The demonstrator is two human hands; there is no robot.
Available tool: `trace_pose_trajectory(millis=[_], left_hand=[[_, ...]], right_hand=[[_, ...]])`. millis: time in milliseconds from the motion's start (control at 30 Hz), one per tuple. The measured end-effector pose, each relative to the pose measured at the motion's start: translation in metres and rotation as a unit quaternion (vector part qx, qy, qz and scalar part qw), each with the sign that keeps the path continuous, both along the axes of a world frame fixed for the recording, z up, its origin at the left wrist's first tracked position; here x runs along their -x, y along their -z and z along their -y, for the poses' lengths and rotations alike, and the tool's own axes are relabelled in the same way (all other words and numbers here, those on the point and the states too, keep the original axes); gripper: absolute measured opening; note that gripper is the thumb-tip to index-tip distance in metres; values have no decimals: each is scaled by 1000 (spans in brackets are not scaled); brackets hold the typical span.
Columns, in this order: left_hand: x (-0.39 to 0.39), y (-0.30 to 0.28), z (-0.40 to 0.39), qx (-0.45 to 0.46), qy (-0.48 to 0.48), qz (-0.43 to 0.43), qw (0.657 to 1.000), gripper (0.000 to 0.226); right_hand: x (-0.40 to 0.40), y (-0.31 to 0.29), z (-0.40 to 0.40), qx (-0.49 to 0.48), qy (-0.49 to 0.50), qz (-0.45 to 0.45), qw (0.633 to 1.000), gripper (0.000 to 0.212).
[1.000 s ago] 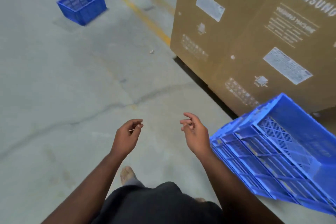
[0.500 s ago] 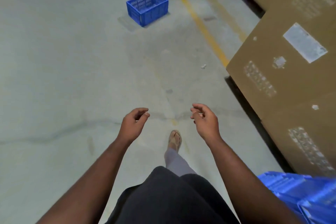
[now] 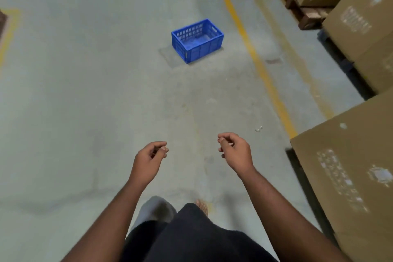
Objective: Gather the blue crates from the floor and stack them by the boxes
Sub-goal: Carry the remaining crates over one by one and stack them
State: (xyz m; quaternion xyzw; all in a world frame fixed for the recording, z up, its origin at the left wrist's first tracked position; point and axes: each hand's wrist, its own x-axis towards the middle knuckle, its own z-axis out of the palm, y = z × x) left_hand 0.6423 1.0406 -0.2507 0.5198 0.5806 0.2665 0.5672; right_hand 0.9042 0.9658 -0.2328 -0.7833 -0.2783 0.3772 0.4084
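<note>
Head view, sole entry. Item one: blue crate (image 3: 197,40), single, upright on the concrete floor (image 3: 85,91), open top uppermost, nothing seen inside; sited ahead of the person, left of the yellow floor line (image 3: 258,66), well apart from both hands. Build: slotted, ribbed plastic walls with a thick rim; a handle slot shows in the far short wall, and the near one likely has its match, though blur leaves that unsure. Handling, as judged: stiff, light for its bulk, not fragile; smooth plastic could slip if pinched by the rim alone, so best taken by the two end slots, one hand each, or by opposite rims.

Item two: left hand (image 3: 148,160), held out at about waist level, fingers loosely curled toward the thumb, holding nothing. Item three: right hand (image 3: 235,151), likewise half-curled and bare of any load, just right of the left.

Item four: cardboard boxes (image 3: 348,168), large, printed, ranged along the right side beyond the yellow line; the stacking place by them lies outside the frame. Item five: wooden pallet (image 3: 302,10), top right, under more cartons.
</note>
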Motion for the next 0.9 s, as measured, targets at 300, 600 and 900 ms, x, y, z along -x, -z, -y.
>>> trace_pose_trajectory(millis=[300,600,900], left_hand=[[-82,29,-252,9,5,38,999,18],[-174,-3,-478,12,101,19,995,18],[-323,48,-695,39,45,-6,998,14]], right_hand=[[-39,1,-261,2,-14,-16,1000,14],[-124,-15,-447,9,61,43,997,14],[-292,30,-676,-11,90,-49,995,18]])
